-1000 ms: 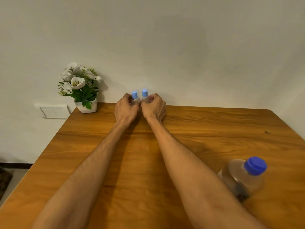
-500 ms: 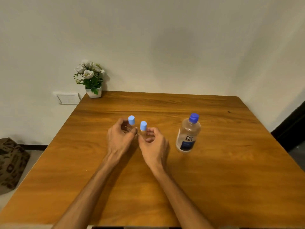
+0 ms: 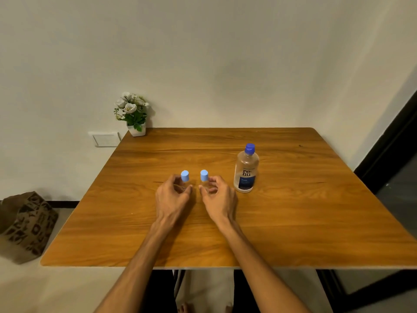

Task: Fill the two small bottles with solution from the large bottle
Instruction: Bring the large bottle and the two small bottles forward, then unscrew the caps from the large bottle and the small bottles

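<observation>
Two small clear bottles with light-blue caps stand upright, a little apart, on the middle of the wooden table [image 3: 293,222]. My left hand [image 3: 173,197] curls around the left small bottle [image 3: 185,176]. My right hand [image 3: 220,199] holds the right small bottle [image 3: 204,176] between thumb and fingers. The fingers hide most of both bottle bodies. Just to the right of my right hand and apart from it stands the large clear bottle [image 3: 246,170], which has a dark-blue cap and a blue label.
A small white pot of white flowers [image 3: 133,114] stands at the table's far left corner against the wall. A patterned brown paper bag [image 3: 24,227] sits on the floor to the left. A dark doorway lies to the right.
Both hands drew the two small bottles from the far edge by the wall to the table's middle. The bottles now stand slightly further apart. The camera has pulled back.
</observation>
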